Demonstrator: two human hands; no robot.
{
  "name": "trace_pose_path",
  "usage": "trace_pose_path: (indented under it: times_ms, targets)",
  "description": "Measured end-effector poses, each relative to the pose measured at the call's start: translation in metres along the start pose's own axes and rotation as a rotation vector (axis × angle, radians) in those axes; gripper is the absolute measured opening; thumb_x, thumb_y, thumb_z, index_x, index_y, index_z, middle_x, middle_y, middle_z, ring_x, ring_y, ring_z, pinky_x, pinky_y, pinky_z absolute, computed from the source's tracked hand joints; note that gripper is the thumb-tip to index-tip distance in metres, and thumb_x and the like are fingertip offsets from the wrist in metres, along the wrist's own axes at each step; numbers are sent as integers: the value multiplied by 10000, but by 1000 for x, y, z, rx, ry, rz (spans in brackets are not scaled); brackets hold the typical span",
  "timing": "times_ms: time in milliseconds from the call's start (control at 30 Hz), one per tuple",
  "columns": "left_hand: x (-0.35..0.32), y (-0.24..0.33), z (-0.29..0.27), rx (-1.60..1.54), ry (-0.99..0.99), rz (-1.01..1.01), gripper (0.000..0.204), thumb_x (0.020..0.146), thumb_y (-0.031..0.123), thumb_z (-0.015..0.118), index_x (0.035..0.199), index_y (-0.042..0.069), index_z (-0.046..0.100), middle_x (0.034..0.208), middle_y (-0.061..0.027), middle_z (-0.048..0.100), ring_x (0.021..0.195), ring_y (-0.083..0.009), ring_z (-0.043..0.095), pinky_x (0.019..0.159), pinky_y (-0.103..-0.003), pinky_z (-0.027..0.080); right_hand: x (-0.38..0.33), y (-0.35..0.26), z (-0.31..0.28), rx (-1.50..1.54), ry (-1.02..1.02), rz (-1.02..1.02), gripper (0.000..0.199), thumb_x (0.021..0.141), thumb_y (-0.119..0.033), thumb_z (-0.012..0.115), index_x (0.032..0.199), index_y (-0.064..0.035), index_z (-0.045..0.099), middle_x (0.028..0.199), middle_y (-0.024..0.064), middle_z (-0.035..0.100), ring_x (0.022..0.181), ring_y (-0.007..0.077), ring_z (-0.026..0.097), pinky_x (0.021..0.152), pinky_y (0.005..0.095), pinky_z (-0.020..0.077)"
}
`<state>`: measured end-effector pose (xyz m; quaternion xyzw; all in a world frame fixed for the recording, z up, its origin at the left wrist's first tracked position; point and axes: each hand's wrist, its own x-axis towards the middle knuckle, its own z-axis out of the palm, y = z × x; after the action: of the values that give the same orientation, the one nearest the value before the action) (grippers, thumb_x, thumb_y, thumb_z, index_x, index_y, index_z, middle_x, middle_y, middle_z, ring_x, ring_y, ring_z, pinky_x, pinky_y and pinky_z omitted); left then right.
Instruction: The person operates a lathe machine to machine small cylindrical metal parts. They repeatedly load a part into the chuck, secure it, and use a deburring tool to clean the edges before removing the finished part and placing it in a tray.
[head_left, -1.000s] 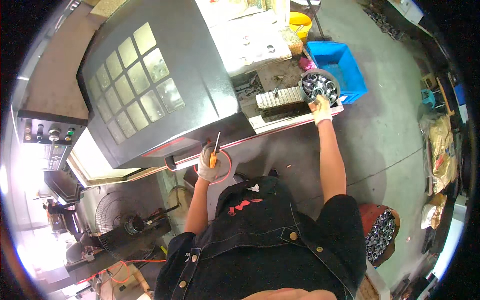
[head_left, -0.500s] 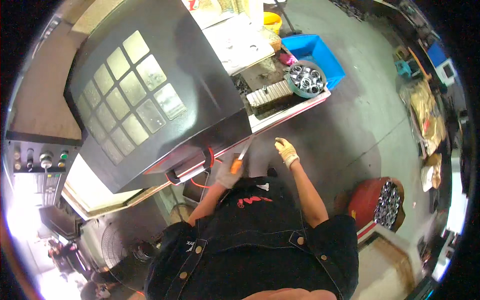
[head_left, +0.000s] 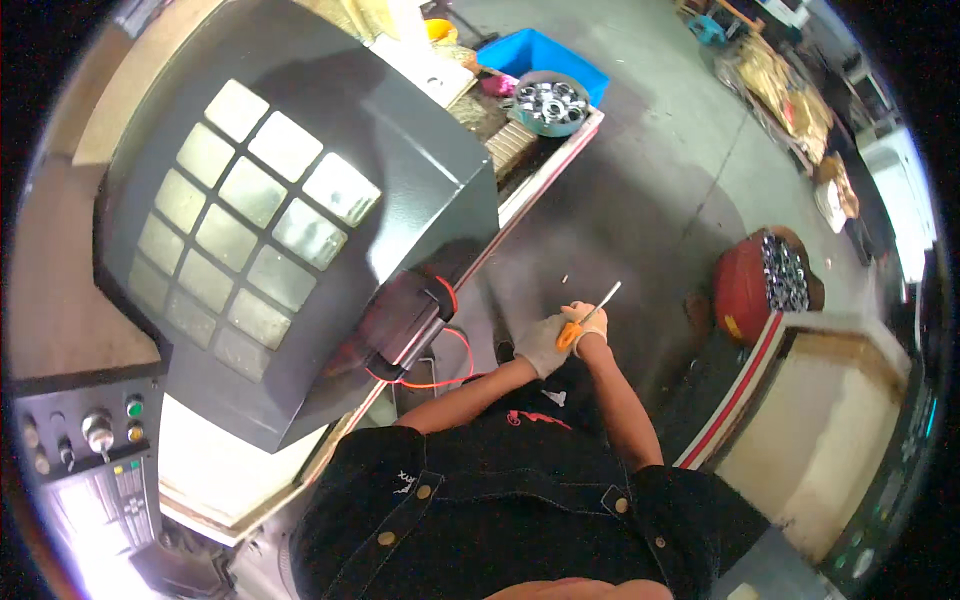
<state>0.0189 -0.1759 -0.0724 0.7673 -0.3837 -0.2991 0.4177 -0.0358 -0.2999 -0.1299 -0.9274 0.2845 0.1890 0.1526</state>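
Note:
Gloved and close together, my hands meet in front of my apron. My left hand (head_left: 543, 347) is closed at the orange handle of a slim metal-shafted tool (head_left: 568, 335); its exact kind is unclear. The shaft points up and right, passing over my right hand (head_left: 592, 324). That hand has its fingers curled beside the handle, and what they hold, if anything, is hidden. Left of my hands stands a dark machine door (head_left: 420, 180) with a grid of panes and a handle (head_left: 415, 340). Orange-red tubing (head_left: 470, 350) loops below it.
A round bowl of metal rings (head_left: 552, 104) rests on the ledge beyond the door, beside a blue bin (head_left: 560, 58). On the right a red container (head_left: 738, 290) holds many metal parts. A control panel (head_left: 95, 430) is at far left, a pale machine cover (head_left: 830, 420) at lower right.
My left hand has moved right with the orange-handled tool, away from the machine door, and now meets my right hand. The view has turned toward the right.

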Motion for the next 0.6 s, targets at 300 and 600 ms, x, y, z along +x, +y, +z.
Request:
trace_pose_path:
  times_ms: [300, 600]
  targets:
    - [-38, 47, 41, 170, -93, 327, 277, 756, 240, 577, 955, 49, 548, 937, -190, 567, 901, -368, 541, 759, -441, 441, -86, 24, 5, 50, 265, 427, 281, 770, -359, 558, 971, -165, 589, 1035, 50, 568, 1054, 226, 497, 934, 451, 288]
    - [-91, 96, 128, 651, -1037, 463, 318, 767, 256, 525, 980, 20, 537, 949, -212, 591, 903, -373, 561, 776, -432, 461, -235, 50, 121, -14, 57, 766, 348, 762, -298, 517, 1089, -177, 508, 1106, 55, 492, 1133, 244, 410, 970, 535, 241]
